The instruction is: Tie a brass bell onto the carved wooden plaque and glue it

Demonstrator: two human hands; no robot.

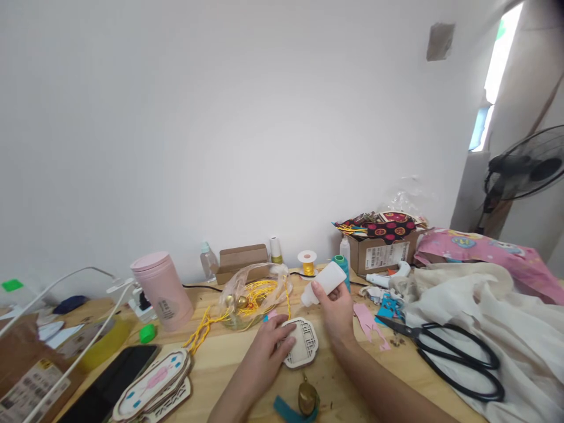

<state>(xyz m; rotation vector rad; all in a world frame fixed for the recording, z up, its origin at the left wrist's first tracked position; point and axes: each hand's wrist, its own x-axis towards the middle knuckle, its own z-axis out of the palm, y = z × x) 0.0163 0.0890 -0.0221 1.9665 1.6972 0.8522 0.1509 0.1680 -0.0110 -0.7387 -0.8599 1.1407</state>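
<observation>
I see one pale, flat wooden plaque (304, 341) with a scalloped outline, lying on the light wooden table (229, 358) in the near middle; its face is plain at the centre, with dark-lined lattice cut-outs along the far and right sides. My left hand (268, 346) is half open, its bent fingers laid over the plaque's left part; I cannot tell whether it grips the edge. My right hand (335, 311) is closed around one white plastic squeeze bottle (325, 282), tilted with its translucent nozzle down to the left, beyond the plaque's far edge and apart from it. I count one brass-coloured bell (307, 398) just nearer than the plaque, beside one teal ribbon strip (291, 408). At near left sits one stack of decorated wooden plaques (152, 382), too overlapped for me to count, next to one black phone (108, 388). Farther off, I find one pink tumbler (163, 294) at left, one white spool of yellow thread (308, 267), one teal thread cone (342, 270) behind the bottle and, at right, one pair of black-handled scissors (415, 333).
</observation>
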